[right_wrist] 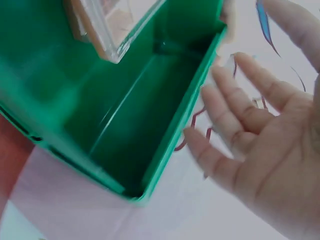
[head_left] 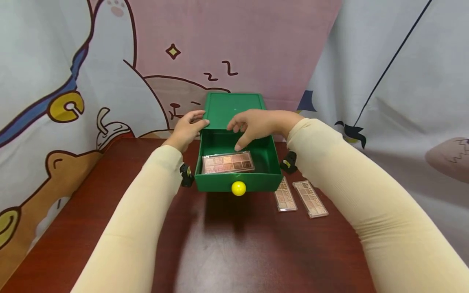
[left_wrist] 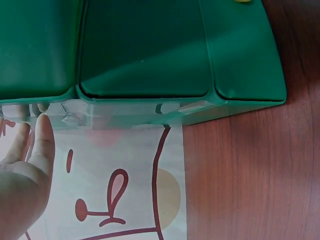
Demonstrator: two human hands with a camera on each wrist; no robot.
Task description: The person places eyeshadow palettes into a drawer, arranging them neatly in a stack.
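A green box (head_left: 234,106) has its drawer (head_left: 216,184) pulled out towards me, with a round yellow knob (head_left: 238,188) on the front. An eyeshadow palette (head_left: 228,162) lies in the drawer by its front wall; in the right wrist view its clear-cased corner (right_wrist: 112,42) shows. My left hand (head_left: 186,129) rests its fingertips against the left side of the box; the left wrist view shows the fingers extended at the green wall. Over the drawer hovers my right hand (head_left: 256,125), fingers spread and loosely bent, nothing in them, thumb just beyond the palette.
Two more palettes (head_left: 285,197) (head_left: 311,199) lie on the dark red wooden table (head_left: 234,252) to the right of the drawer. A cartoon-printed cloth (head_left: 278,49) hangs behind the box. Both wrists carry black camera mounts (head_left: 187,175).
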